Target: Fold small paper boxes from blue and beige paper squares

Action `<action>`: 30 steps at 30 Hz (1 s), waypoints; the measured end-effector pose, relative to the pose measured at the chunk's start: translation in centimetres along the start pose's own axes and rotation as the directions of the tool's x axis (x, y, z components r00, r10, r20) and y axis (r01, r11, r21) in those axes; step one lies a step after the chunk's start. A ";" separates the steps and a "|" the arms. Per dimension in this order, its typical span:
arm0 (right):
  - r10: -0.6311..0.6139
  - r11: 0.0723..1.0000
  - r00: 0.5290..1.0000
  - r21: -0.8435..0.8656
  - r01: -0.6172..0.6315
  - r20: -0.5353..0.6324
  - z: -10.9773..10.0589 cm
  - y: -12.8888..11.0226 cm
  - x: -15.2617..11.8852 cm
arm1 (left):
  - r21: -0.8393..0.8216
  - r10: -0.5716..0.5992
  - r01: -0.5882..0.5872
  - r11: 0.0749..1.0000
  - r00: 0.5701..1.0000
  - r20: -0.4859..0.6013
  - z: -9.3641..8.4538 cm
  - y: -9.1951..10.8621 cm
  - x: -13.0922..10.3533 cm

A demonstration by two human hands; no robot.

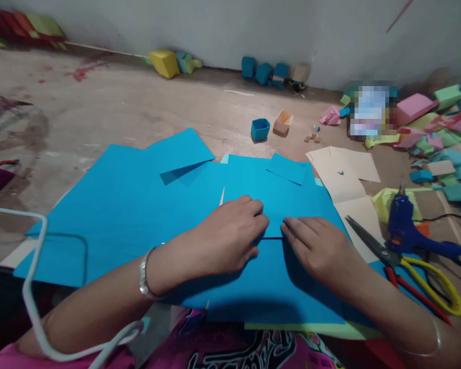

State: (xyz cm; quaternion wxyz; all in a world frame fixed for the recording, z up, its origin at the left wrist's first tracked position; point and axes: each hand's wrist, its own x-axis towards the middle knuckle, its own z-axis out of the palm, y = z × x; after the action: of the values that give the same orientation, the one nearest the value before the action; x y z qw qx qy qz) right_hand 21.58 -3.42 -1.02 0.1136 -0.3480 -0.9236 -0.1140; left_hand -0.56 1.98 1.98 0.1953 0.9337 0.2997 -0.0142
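Note:
Large blue paper sheets [111, 205] lie overlapped in front of me. A thin dark line, an edge or crease in the blue paper [246, 302], runs between my two hands. At the left end of that line, my left hand [230, 230] rests with its fingers curled and closed on the paper. My right hand [318, 246] is at the other end, fingertips pressed together on the paper. The fingertips partly hide what they grip. Beyond them lie a small blue paper piece [288, 169] and a folded blue piece [180, 151].
On the right are scissors [392, 256], a blue glue gun [407, 220] and cream paper [341, 174]. Small open boxes, one blue [260, 129] and one tan [283, 123], stand farther off. Folded paper shapes [445, 138] pile at right. A white bent rod [34, 271] crosses the left foreground.

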 end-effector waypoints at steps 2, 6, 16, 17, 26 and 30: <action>0.028 1.000 0.999 -0.011 -0.028 -0.030 0.4 0.1 0.0 | -0.001 -0.016 0.016 1.000 1.000 -0.004 0.0 0.0 0.2; 0.131 0.990 0.989 0.060 -0.127 -0.063 1.1 0.5 0.0 | 0.015 -0.053 0.053 0.998 0.997 -0.048 0.6 -0.1 1.0; 0.328 0.943 0.913 0.144 -0.301 -0.241 0.5 0.1 0.3 | -0.500 -0.364 0.135 0.855 0.844 -0.395 1.1 0.3 1.6; 0.338 0.941 0.896 0.129 -0.313 -0.287 0.3 0.1 0.3 | -0.652 -0.439 0.113 0.750 0.822 -0.362 1.3 0.6 1.8; 0.097 0.995 0.902 0.072 -0.073 -0.420 0.3 -2.8 0.7 | -0.930 -0.261 -0.152 0.335 0.933 -0.247 4.5 4.5 1.1; 0.128 0.976 0.910 0.214 -0.045 -0.394 0.3 -2.5 1.0 | -0.872 -0.323 -0.105 0.478 0.902 -0.286 3.4 3.4 1.1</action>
State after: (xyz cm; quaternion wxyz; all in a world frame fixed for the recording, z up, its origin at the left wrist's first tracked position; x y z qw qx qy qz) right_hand 19.13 -4.50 -1.38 0.3420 -0.3442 -0.8702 -0.0849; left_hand 2.60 -1.22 -0.07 0.5718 0.6624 0.3592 0.3245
